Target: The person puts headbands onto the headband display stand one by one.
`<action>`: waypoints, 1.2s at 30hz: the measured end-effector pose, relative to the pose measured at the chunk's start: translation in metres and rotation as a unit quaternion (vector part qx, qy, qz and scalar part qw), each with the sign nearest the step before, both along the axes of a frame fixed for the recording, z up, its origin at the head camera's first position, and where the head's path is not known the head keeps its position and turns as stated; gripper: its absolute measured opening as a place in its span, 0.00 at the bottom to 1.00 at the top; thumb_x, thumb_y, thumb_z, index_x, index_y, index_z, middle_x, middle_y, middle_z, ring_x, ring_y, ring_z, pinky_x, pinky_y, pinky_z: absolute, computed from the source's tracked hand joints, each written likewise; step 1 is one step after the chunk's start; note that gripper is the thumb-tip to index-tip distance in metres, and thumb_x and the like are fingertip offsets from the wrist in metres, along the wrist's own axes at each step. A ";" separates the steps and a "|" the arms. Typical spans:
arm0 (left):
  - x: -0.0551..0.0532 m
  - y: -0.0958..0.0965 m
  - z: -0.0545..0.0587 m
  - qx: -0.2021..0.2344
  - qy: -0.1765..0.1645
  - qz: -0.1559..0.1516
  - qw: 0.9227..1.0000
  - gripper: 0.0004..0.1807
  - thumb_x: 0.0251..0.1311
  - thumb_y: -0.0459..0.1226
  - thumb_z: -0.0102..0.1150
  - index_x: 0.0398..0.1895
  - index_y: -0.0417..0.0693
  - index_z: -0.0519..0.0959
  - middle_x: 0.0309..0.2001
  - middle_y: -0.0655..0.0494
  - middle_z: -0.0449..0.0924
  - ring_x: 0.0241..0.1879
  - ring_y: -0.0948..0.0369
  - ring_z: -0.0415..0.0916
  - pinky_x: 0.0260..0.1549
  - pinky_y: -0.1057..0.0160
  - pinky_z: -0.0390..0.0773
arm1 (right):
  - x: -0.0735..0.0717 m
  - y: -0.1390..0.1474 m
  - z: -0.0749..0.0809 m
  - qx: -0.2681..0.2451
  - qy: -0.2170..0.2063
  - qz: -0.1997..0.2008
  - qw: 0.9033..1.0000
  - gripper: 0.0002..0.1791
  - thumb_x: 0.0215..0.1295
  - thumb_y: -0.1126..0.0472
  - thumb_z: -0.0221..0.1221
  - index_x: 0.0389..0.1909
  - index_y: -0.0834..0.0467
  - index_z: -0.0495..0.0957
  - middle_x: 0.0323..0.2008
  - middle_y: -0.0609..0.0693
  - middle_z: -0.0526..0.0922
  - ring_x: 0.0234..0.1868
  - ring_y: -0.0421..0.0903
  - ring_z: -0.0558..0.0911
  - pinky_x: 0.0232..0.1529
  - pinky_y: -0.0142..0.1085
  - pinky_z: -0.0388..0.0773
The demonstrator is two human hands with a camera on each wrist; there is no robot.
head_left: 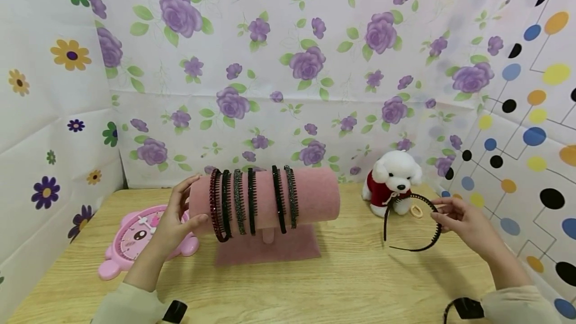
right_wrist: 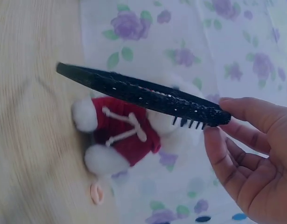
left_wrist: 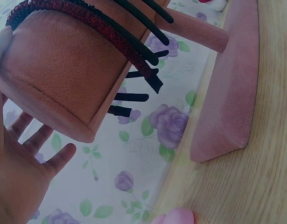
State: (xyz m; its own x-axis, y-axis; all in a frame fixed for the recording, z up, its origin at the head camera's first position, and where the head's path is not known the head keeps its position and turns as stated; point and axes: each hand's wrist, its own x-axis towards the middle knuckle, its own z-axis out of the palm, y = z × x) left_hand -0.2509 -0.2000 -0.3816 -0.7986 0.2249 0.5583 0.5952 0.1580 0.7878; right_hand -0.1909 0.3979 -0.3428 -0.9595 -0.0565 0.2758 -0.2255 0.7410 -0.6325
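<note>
A pink velvet headband stand (head_left: 319,194) holds several toothed headbands, dark red at the left, then black and grey glittery ones. My left hand (head_left: 175,219) grips the roll's left end, thumb at the front and fingers at the far side. In the left wrist view the dark red headband (left_wrist: 103,35) lies nearest that hand (left_wrist: 22,172). Off to the right, my right hand (head_left: 463,224) pinches a black headband (head_left: 437,236) by one side, above the table. Small sparkles and teeth show on this headband (right_wrist: 148,95) in the right wrist view.
A white toy dog (head_left: 398,171) in a red top sits behind the raised headband, with a small tan ring (head_left: 416,211) beside it. A pink clock (head_left: 130,244) lies left of the stand on the wooden table (head_left: 342,284). Patterned cloths (head_left: 270,54) enclose the back and sides.
</note>
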 end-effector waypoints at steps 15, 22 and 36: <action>-0.001 0.000 0.000 0.011 0.016 -0.010 1.000 0.43 0.55 0.23 0.57 0.74 0.47 0.52 0.66 0.69 0.61 0.58 0.71 0.65 0.51 0.77 0.66 | 0.007 -0.050 0.013 0.038 0.119 -0.044 0.991 0.18 0.63 0.59 0.62 0.52 0.61 0.76 0.32 0.39 0.77 0.26 0.27 0.78 0.25 0.27 0.76; -0.003 0.000 -0.001 0.020 0.028 -0.019 0.999 0.43 0.54 0.22 0.57 0.73 0.45 0.52 0.68 0.68 0.60 0.61 0.71 0.63 0.53 0.75 0.64 | 0.007 -0.068 0.017 0.046 0.156 -0.046 0.986 0.18 0.61 0.61 0.64 0.52 0.60 0.77 0.33 0.44 0.79 0.27 0.25 0.77 0.27 0.22 0.75; -0.002 -0.001 -0.001 0.019 0.022 -0.021 0.999 0.43 0.55 0.22 0.57 0.74 0.46 0.51 0.68 0.69 0.59 0.61 0.72 0.62 0.53 0.76 0.64 | -0.005 -0.103 0.033 0.075 0.160 -0.009 0.984 0.19 0.59 0.61 0.66 0.51 0.60 0.78 0.32 0.50 0.82 0.28 0.27 0.77 0.29 0.26 0.77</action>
